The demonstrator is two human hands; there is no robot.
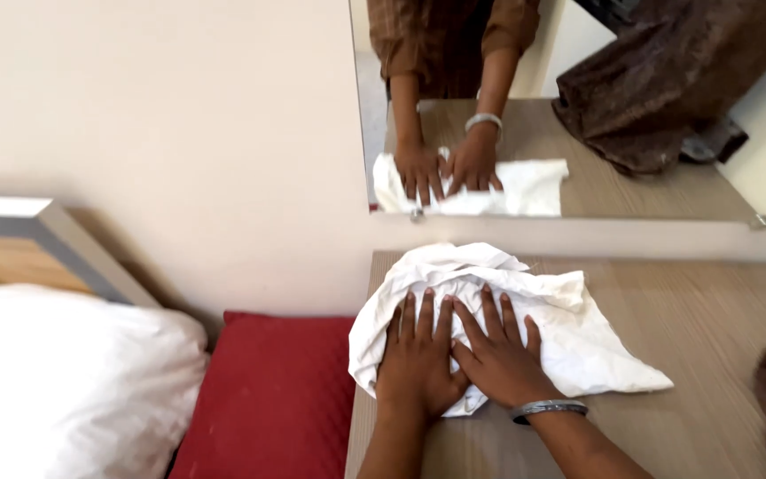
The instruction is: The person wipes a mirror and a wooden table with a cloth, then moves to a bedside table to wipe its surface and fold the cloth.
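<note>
With the left hand (416,359) and right hand (498,355) pressed flat, fingers spread, on the crumpled white cloth (525,315) at the left edge of the pale wooden surface (711,328), the cloth could probably be pushed off onto the red cushion (272,399).

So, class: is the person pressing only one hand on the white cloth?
No, both the left hand and the right hand lie flat, side by side, on the white cloth on the wooden table.

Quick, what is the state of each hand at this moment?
Left hand: open, fingers spread, pressing flat on the white cloth.
Right hand: open, flat on the same cloth, touching the left hand; nothing gripped.
</note>
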